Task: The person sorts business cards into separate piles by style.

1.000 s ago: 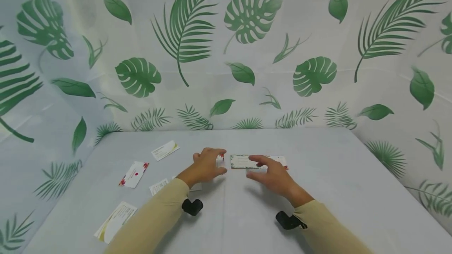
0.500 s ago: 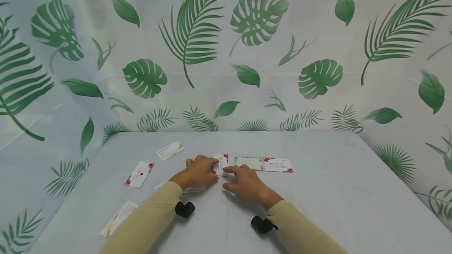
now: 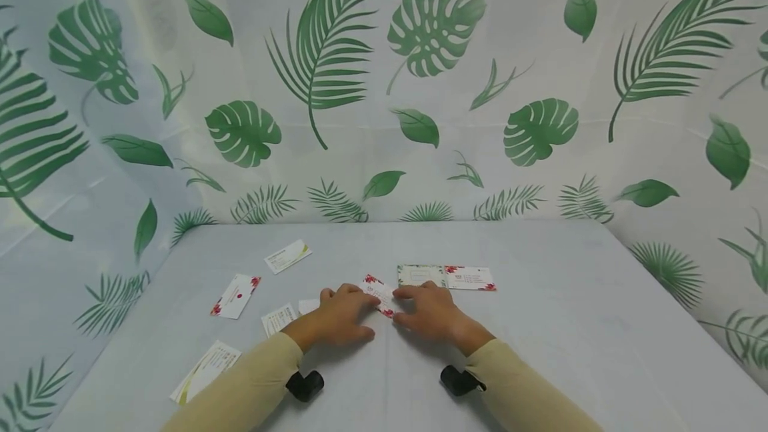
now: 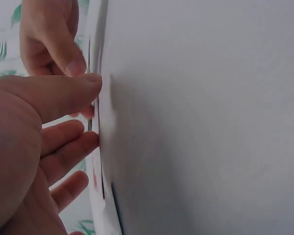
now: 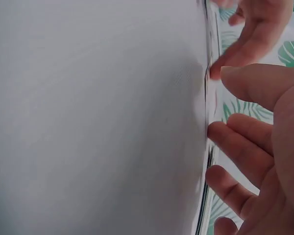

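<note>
red-cornered card (image 3: 381, 293) lies slantwise on the white table (image 3: 552, 339) in the head view, between the left hand (image 3: 343, 316) and right hand (image 3: 433, 313), fingertips at its edges; a green-edged card (image 3: 420, 275) lies just beyond. the left wrist view shows thumb and fingers loosely spread. in the right wrist view, they also stand apart.

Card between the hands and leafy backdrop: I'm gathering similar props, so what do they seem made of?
The card looks like printed paper stock, probably matte: it has straight edges, red printing and no clear glare. The leafy backdrop seems a dull, flexible sheet, since it shows soft creases; whether cloth or plastic, I can't tell.
</note>
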The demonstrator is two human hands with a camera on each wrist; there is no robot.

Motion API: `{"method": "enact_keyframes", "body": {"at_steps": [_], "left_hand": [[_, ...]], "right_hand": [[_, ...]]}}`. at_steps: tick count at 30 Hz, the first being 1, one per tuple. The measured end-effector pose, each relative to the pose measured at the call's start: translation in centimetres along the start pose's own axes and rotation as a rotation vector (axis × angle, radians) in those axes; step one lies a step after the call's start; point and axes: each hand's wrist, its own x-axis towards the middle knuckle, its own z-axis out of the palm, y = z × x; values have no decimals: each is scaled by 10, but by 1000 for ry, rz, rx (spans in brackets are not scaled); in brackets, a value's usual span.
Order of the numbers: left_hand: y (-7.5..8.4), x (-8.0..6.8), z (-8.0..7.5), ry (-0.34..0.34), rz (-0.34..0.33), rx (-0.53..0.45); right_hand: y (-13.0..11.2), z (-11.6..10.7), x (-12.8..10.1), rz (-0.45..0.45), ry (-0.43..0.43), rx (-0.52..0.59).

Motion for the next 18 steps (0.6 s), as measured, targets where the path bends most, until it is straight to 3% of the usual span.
{"method": "enact_keyframes", "body": {"at_steps": [4,10,18], "left_hand": [[8,-9,9,-13,78,15],[23,-20,13,-15,154,-49],[6,-21,13,121,93,-202]], "right_hand": [[7,-2,-4,-6,8,18],[12,-6,-10,-40,-9,69],[18,-7,-17,-6,-16,132]]}}
